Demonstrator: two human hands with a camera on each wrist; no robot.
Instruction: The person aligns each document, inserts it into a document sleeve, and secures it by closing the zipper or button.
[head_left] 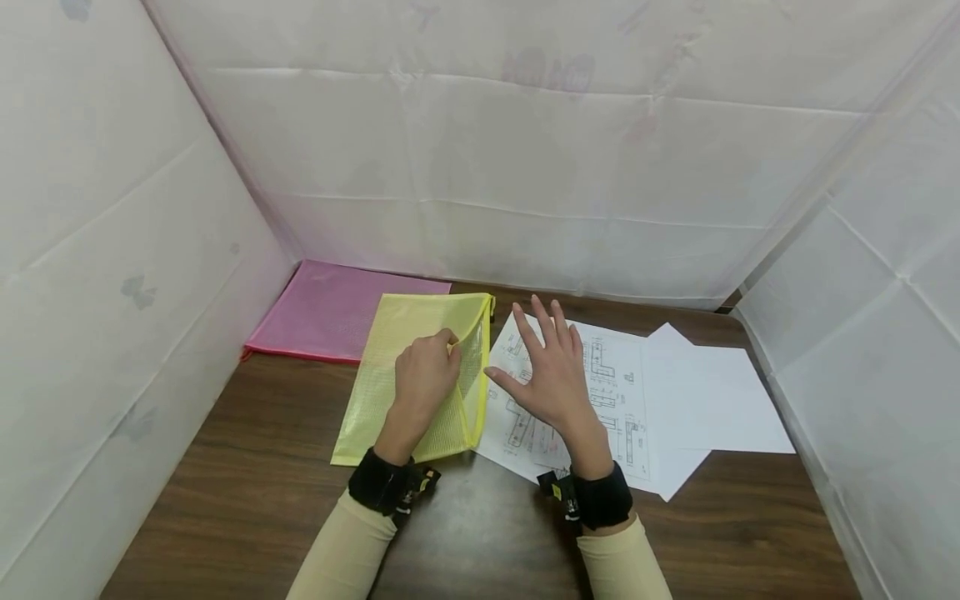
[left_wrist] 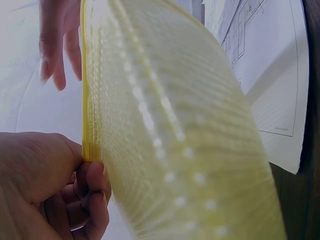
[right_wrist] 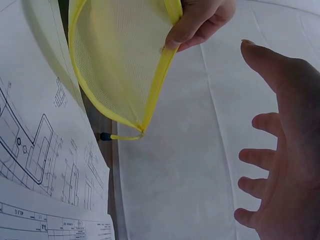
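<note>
The left hand (head_left: 423, 375) has its grip pinched on the zip edge of the flat yellow mesh zip pouch (head_left: 408, 375), lifting that edge so the mouth gapes. The pouch otherwise lies on the dark wooden tabletop (head_left: 247, 492). The right hand (head_left: 551, 375) hovers, fingers spread, holding nothing, over the white printed drawing sheet (head_left: 611, 375) beside it. A flat pink mesh pouch (head_left: 330, 308) lies behind.

Seemingly plastic mesh pouch (head_left: 420, 375), wood-grain table (head_left: 240, 500)
</note>
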